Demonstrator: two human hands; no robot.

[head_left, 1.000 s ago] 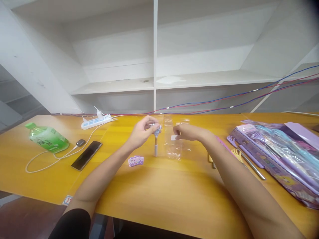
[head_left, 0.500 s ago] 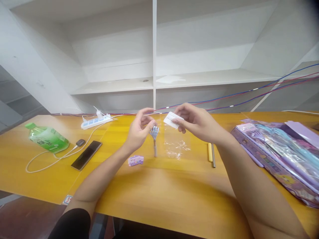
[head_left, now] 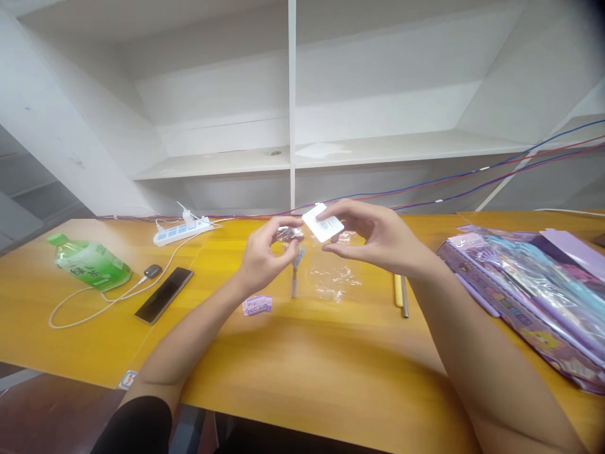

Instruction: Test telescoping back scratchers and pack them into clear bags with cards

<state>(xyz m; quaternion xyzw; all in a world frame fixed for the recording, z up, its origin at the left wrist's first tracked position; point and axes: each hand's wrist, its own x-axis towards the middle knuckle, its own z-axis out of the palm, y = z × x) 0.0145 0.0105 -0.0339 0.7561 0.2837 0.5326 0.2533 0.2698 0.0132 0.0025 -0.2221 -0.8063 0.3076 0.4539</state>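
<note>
A small white card (head_left: 323, 223) with fine print on its face is held by the fingers of my right hand (head_left: 375, 238) above the table. My left hand (head_left: 268, 253) has its thumb and forefinger spread apart, the forefinger tip close to the card's left corner; I cannot tell whether they touch. A shiny, dark, see-through bit (head_left: 289, 234) shows between those fingers, too unclear to name. Behind the left thumb a slim blue-and-white item with a grey handle (head_left: 294, 287) is partly hidden. A small purple printed card (head_left: 258, 305) lies below my left hand.
Clear plastic wrapping (head_left: 333, 284) lies between my hands. Yellow and grey sticks (head_left: 399, 290) lie right of it, near a purple case (head_left: 510, 309) full of wrapped items. Leftward are a phone (head_left: 164, 295), a green bottle (head_left: 92, 261), a charging cable and a power strip (head_left: 183, 231).
The white card has turned and shifted slightly left and up in my right hand. My left hand's fingers have moved a little toward the card.
</note>
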